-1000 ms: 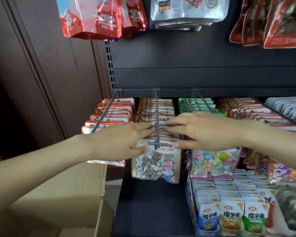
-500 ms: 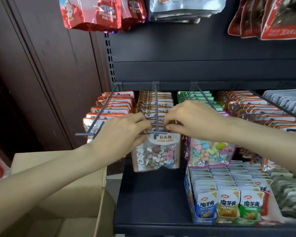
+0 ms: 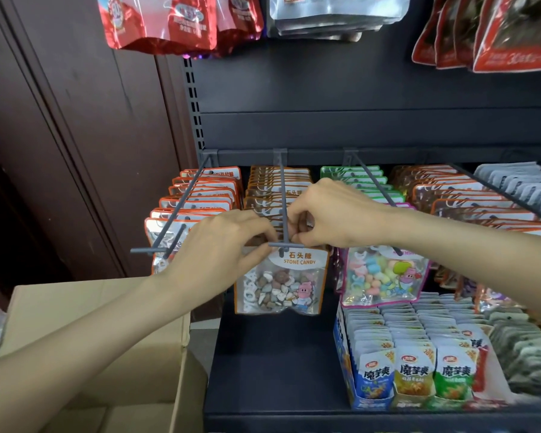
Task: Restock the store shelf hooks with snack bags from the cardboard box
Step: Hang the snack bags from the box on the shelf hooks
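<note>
Above the cardboard box [image 3: 85,332], the left hand [image 3: 219,245] and right hand [image 3: 331,214] each pinched the stone candy bag [image 3: 281,282] at the hook [image 3: 282,214] tip; sliding it level, hole centred, seemed wisest.

Both hands meet at the front end of the middle hook [image 3: 283,210]. The stone candy bag [image 3: 281,282] hangs just below the fingers [image 3: 295,228], with its row behind them. Left of the fingers hangs another bag row [image 3: 200,198]; right, the pastel candy bag [image 3: 384,276]. Below right, a snack tray [image 3: 344,364] rests on the shelf [image 3: 269,370]. The cardboard box [image 3: 85,354] sits below left.
</note>
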A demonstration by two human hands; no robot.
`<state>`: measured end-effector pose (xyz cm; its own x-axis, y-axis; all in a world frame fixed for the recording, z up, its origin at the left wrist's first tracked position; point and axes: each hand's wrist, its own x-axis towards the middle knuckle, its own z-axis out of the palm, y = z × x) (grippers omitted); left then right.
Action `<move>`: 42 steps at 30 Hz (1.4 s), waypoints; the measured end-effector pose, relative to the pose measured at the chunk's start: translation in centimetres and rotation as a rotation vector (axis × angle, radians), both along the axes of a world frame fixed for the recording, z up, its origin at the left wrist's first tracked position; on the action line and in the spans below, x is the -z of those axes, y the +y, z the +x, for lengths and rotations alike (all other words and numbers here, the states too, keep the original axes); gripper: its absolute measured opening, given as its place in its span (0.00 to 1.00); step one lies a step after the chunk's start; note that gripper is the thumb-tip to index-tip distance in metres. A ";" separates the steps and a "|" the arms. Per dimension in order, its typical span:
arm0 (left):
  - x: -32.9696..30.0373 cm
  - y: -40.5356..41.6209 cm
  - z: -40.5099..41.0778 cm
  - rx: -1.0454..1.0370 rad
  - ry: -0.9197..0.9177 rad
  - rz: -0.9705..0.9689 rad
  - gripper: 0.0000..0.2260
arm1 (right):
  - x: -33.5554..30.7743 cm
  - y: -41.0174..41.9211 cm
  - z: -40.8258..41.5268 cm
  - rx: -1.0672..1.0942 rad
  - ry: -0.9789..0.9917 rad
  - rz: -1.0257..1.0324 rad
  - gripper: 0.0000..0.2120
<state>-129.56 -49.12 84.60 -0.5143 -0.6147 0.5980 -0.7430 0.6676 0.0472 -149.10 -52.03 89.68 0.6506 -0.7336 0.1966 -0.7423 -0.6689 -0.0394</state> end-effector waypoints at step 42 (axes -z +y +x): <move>-2.0 -0.9 -2.2 -0.203 0.268 0.494 0.18 | -1.4 -1.0 -3.7 0.098 -0.069 -0.084 0.08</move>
